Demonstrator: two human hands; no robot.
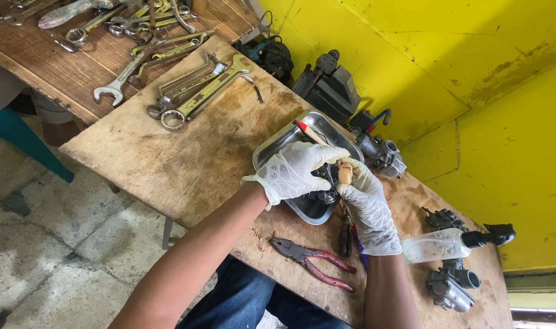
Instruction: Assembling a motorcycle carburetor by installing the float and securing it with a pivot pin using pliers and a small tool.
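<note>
I see a dark carburetor part (324, 196) over the metal tray (280, 145) on the table (186, 164). My gloved left hand (293, 170) clasps it; my right hand (368, 210) grips a wooden-handled tool (345, 173). Red pliers (314, 259) lie nearby.

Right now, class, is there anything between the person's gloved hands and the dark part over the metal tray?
Nothing visible. The left hand and right hand are already on the dark part, above the metal tray. The right hand also holds a wooden-handled tool. The pliers lie nearer, off to the side.
</note>
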